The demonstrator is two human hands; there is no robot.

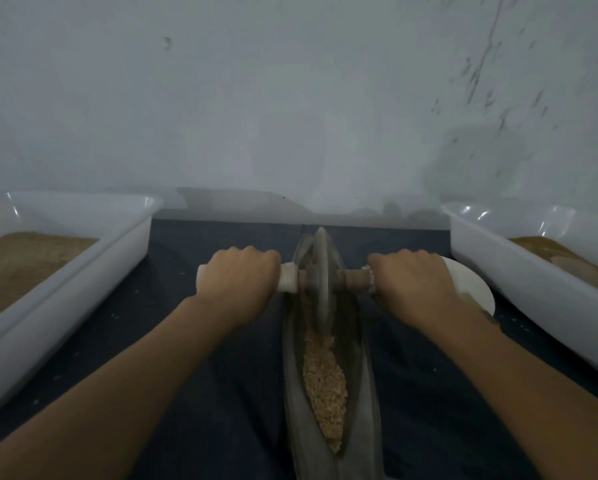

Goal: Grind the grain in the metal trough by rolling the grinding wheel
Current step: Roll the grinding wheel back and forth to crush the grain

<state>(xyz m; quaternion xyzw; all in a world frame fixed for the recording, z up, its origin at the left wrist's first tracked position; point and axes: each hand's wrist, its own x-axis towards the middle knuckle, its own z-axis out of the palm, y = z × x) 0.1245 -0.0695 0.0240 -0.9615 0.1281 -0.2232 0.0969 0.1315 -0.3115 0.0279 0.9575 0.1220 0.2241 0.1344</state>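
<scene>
A narrow grey metal trough (pixel 368 386) runs from the near edge toward the wall, on a dark cloth. Tan crushed grain (pixel 323 379) lies along its groove, mostly in the near half. The grey grinding wheel (pixel 321 271) stands upright in the far part of the trough, on a crosswise axle with white-wrapped handles. My left hand (pixel 238 282) grips the left handle (pixel 288 283). My right hand (pixel 413 282) grips the right handle (pixel 369 280). Both arms reach forward, one on each side of the trough.
A white plastic tray (pixel 83 282) with brown ground material stands at the left. A second white tray (pixel 533 282) with similar contents stands at the right. A white plate (pixel 474 289) lies under my right hand. A pale wall rises just behind the trough.
</scene>
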